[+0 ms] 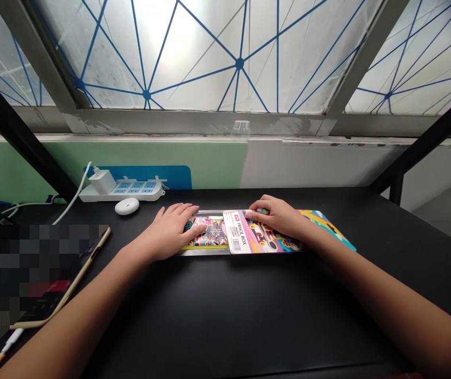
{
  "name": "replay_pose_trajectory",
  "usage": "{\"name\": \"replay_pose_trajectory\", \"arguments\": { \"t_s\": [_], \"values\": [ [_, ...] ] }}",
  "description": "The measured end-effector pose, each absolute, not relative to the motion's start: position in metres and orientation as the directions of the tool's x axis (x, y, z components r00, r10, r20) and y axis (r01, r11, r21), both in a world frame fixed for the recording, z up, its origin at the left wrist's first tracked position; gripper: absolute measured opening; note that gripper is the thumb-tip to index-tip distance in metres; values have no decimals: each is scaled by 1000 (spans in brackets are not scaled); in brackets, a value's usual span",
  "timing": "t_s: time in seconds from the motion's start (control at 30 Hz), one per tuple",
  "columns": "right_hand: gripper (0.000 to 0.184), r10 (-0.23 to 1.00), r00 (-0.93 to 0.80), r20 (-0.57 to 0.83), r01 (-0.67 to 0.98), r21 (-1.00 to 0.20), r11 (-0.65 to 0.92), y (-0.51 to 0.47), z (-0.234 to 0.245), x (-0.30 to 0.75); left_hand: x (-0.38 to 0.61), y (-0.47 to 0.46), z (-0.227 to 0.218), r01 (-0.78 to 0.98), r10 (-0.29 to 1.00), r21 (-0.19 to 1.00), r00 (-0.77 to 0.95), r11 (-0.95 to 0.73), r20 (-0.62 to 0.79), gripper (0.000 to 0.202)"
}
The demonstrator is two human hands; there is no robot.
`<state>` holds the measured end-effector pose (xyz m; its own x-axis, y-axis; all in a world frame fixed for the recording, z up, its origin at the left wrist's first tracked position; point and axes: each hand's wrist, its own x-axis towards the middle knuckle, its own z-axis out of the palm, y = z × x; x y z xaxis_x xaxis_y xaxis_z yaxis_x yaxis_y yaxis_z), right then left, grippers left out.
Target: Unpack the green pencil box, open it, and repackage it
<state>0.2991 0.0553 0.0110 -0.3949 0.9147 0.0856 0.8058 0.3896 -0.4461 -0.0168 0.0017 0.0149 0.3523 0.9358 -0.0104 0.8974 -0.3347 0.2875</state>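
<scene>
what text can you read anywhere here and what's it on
"PENCIL BOX": on the white label across the colourful pencil box, between the left hand and the right hand.
Red mark and fine print on the same label: too small to read.
Power strip: no legible marking.
Pixelated patch at the left: unreadable.

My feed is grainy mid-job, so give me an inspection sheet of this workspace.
Surface: black desk, matte.
Job's things: colourful pencil box lying flat, white PENCIL BOX label on top.
Clutter: white oval case beside the strip; phone at left.
Grippers: left hand flat on the box's left part; right hand, fingers bent, on its right part.
Cables: white power strip with charger plugged in; white cable runs off left.
Surroundings: window criss-crossed with blue lines; green and white wall.
</scene>
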Motion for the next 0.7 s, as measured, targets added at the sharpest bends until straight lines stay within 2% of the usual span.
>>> {"name": "replay_pose_trajectory", "arguments": {
  "t_s": [0.33,0.6,0.7],
  "values": [
    [42,919,-393,32,837,-401,372,76,19,351,-41,10,12,904,913,194,402,-382,-76,69],
    [41,922,-387,12,833,-425,355,82,12,355,-59,16,19,886,894,269,425,-379,-142,68],
    [39,925,-380,14,832,-431,348,80,14,355,-59,17,19,874,880,257,455,-413,-132,63]
  ]
}}
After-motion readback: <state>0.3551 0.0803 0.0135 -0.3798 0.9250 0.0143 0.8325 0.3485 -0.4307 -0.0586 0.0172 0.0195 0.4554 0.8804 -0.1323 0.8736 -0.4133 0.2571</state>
